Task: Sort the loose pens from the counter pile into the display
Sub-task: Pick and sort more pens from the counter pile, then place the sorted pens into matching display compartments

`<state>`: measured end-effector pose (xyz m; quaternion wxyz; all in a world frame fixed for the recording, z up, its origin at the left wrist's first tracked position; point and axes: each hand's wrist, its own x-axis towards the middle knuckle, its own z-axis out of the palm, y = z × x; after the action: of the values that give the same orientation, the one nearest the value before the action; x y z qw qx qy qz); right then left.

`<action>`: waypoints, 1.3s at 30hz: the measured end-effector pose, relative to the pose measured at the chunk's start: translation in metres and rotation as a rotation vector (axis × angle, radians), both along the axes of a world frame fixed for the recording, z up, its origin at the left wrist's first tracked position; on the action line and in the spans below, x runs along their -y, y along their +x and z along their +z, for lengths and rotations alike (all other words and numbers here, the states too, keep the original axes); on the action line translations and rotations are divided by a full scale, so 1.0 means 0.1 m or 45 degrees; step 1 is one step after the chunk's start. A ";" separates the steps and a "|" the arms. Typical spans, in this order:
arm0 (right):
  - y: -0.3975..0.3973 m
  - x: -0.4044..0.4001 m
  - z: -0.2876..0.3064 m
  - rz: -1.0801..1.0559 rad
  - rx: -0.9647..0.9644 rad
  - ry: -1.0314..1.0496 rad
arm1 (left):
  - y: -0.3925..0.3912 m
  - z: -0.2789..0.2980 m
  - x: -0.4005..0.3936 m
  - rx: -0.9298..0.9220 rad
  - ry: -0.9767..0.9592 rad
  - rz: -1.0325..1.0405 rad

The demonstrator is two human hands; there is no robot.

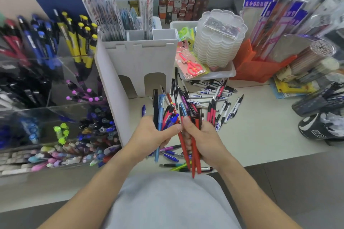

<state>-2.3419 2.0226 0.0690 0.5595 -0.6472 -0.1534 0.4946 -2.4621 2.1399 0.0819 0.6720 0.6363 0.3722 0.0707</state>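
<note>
A pile of loose pens [210,96], white, red, black and blue, lies spread on the pale counter [260,126]. My left hand [150,132] is shut on a mixed bunch of pens [160,109], black, blue and red, held upright above the counter's front. Touching it on the right, my right hand [202,135] grips several long red pens [195,156] that hang down past the counter edge. A few more pens lie under my hands. The clear acrylic display [55,83] at the left holds sorted pens by colour in its compartments.
A white board organiser [137,57] with packaged refills stands between display and pile. Behind the pile sit a white tray [214,75] with scissors and stacked clear boxes [219,42], an orange box [258,69], and packaged goods at right. Black items [320,115] crowd the right edge.
</note>
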 end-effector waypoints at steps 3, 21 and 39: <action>-0.19 -0.11 0.00 0.060 0.017 0.029 | -0.06 0.06 -0.02 0.007 0.002 0.107; -0.94 -1.11 0.68 -0.224 -0.237 0.653 | -1.18 0.35 -0.23 0.114 0.021 0.340; -1.26 -1.38 0.95 0.424 0.190 0.418 | -2.07 0.27 -0.69 0.554 -0.135 0.489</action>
<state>-2.4682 2.1601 0.1640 0.5551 -0.5482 -0.3770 0.4993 -2.6695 2.2093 0.1093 0.7426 0.4881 0.3363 0.3119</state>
